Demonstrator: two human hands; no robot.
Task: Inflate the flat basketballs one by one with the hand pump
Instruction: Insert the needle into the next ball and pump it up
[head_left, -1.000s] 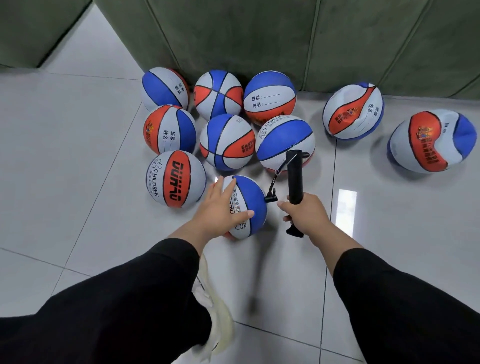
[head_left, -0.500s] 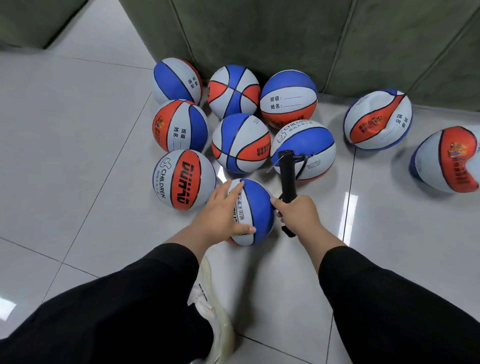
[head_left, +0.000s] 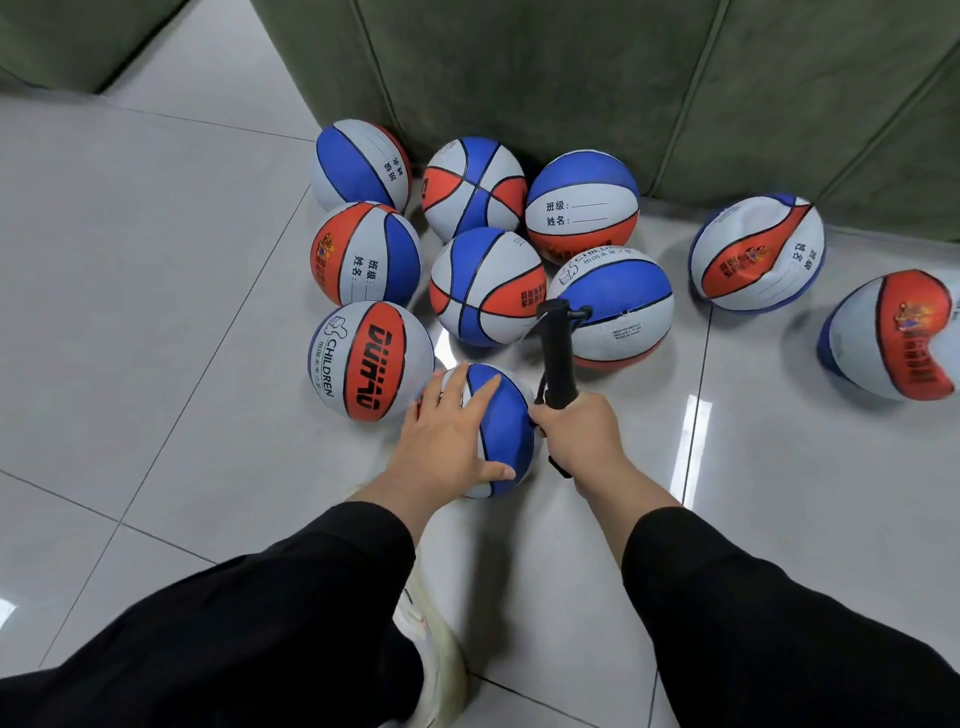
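A small blue, white and orange basketball (head_left: 506, 426) sits on the floor in front of me. My left hand (head_left: 447, 441) lies spread over its top and left side, fingers straight. My right hand (head_left: 582, 436) grips the lower end of a black hand pump (head_left: 557, 358), which stands nearly upright just right of that ball; a thin hose loops at its top. Two dented, flat balls lie to the right: one (head_left: 756, 254) near the sofa, another (head_left: 888, 338) at the frame's edge.
Several round balls (head_left: 371, 358) cluster behind the held ball against a green sofa (head_left: 571, 78). The floor is glossy grey tile (head_left: 156, 312). My white shoe (head_left: 436, 670) shows between my black sleeves at the bottom.
My right hand has brought the pump closer to the ball, now right beside it. My left hand has slid further over the ball's top. The view has shifted left.
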